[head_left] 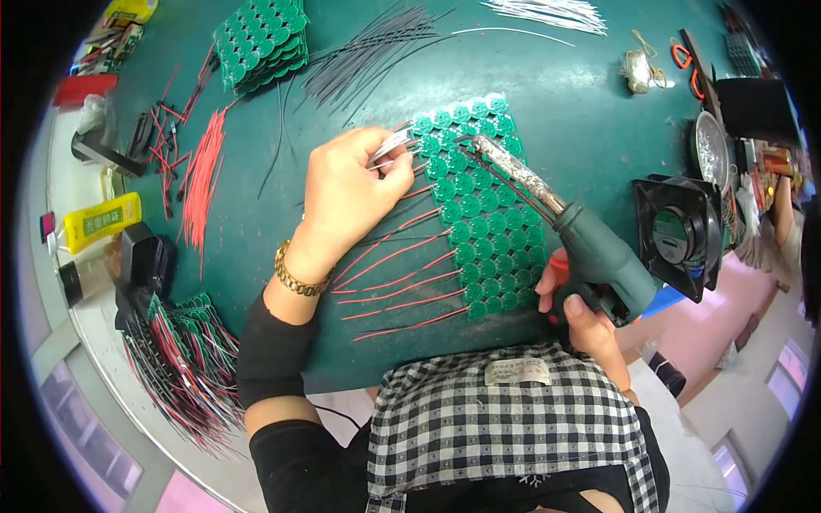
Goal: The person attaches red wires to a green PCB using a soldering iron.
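A panel of round green circuit boards point(486, 227) lies on the green work surface in front of me. Along its left side, red and black wires point(398, 267) stick out toward the left. My left hand point(349, 178) is at the panel's upper left edge, pinching a small bunch of white wires point(391, 149) between thumb and fingers. In my right hand point(590, 329), at the panel's lower right, is a dark green soldering gun point(603, 256). Its stained metal barrel slants up and left over the upper boards; whether the tip touches one I cannot tell.
Stacked green panels point(261, 38), black wires point(372, 60) and white wires point(552, 13) lie at the back. Loose red wires point(203, 175) and a yellow bottle point(103, 221) are left. Wired boards point(184, 363) hang lower left. A black fan point(677, 235) and metal dish point(710, 145) stand right.
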Demonstrator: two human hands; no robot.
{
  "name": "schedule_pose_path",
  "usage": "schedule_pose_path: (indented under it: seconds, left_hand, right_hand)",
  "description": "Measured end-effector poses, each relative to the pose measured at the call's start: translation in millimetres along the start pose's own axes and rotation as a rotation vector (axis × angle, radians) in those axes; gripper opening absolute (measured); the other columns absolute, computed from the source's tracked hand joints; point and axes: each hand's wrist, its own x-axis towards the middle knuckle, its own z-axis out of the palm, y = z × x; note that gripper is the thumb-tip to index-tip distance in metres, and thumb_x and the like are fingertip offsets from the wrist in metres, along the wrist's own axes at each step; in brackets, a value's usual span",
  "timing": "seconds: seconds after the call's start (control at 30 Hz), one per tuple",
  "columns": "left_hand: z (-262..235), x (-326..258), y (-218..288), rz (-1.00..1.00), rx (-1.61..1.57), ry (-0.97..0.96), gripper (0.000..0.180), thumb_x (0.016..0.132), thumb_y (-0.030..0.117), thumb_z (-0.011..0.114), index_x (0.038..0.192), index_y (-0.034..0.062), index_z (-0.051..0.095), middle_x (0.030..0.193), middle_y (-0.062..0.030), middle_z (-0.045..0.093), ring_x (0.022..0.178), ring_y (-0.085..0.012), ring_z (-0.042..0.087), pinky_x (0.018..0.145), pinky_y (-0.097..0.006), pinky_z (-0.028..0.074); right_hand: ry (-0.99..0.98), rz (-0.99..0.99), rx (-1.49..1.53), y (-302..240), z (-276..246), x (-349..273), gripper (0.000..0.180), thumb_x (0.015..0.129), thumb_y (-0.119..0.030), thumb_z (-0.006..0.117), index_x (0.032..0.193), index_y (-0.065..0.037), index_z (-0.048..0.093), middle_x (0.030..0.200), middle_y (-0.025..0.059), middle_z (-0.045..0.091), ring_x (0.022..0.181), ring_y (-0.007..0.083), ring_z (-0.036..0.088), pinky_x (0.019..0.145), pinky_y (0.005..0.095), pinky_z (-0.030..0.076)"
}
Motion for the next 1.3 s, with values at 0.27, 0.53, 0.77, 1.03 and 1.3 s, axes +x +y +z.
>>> schedule_pose_path:
  seconds: [0.27, 0.53, 0.77, 1.03, 1.3]
  left_hand:
    - [-21.8, -0.9, -8.6, 0.286, 0.159, 0.1, 0.017, 0.091, 0.002, 0.054, 0.105, 0.0017, 0.064, 0.088, -0.0079, 0.066, 0.074, -0.0133, 0.065, 0.066, -0.024, 0.054]
    - [-7.9, -28.3, 10.6, 0.04, -0.011, -0.003, 0.015, 0.083, 0.004, 0.063, 0.097, 0.0055, 0.057, 0.072, -0.0086, 0.064, 0.059, -0.0192, 0.063, 0.055, -0.03, 0.049]
    - [-0.4, -18.2, 8.2, 0.06, 0.02, -0.038, 0.007, 0.079, 0.007, 0.067, 0.081, 0.0037, 0.061, 0.067, -0.0071, 0.061, 0.053, -0.0135, 0.058, 0.051, -0.027, 0.045]
    - [2.3, -21.0, 2.6, 0.055, -0.082, 0.007, 0.006, 0.075, 0.003, 0.068, 0.077, 0.0022, 0.062, 0.063, -0.0046, 0.059, 0.051, -0.0068, 0.055, 0.047, -0.022, 0.044]
    - [1.7, -18.4, 6.5, 0.136, -0.021, 0.016, 0.006, 0.073, 0.001, 0.068, 0.075, 0.0025, 0.062, 0.062, -0.0031, 0.059, 0.05, -0.0062, 0.054, 0.046, -0.021, 0.043]
  right_hand:
    - [-0.022, -0.004, -0.027, 3.1, -6.2, -3.1, 0.06, 0.08, -0.044, 0.065, 0.12, -0.001, 0.048, 0.081, 0.0101, 0.058, 0.063, 0.0159, 0.055, 0.06, 0.0286, 0.044]
    - [-0.172, 0.009, 0.03, 4.8, -12.8, -9.8, 0.025, 0.083, -0.011, 0.058, 0.106, -0.002, 0.057, 0.088, 0.0072, 0.06, 0.07, 0.0143, 0.059, 0.064, 0.0289, 0.05]
    - [-0.134, 0.108, -0.17, 4.5, -6.5, -12.2, 0.066, 0.079, -0.05, 0.066, 0.119, 0.0, 0.049, 0.083, 0.0078, 0.057, 0.066, 0.0145, 0.055, 0.062, 0.0291, 0.046]
    - [-0.19, -0.011, -0.299, 3.6, -10.8, -8.1, 0.014, 0.078, -0.006, 0.062, 0.091, -0.005, 0.066, 0.079, 0.0048, 0.067, 0.069, 0.0177, 0.065, 0.065, 0.0307, 0.053]
    - [-0.143, -0.123, -0.499, 1.2, -6.2, -8.1, 0.013, 0.068, -0.003, 0.063, 0.079, -0.008, 0.068, 0.076, 0.0051, 0.069, 0.067, 0.0214, 0.067, 0.061, 0.0322, 0.052]
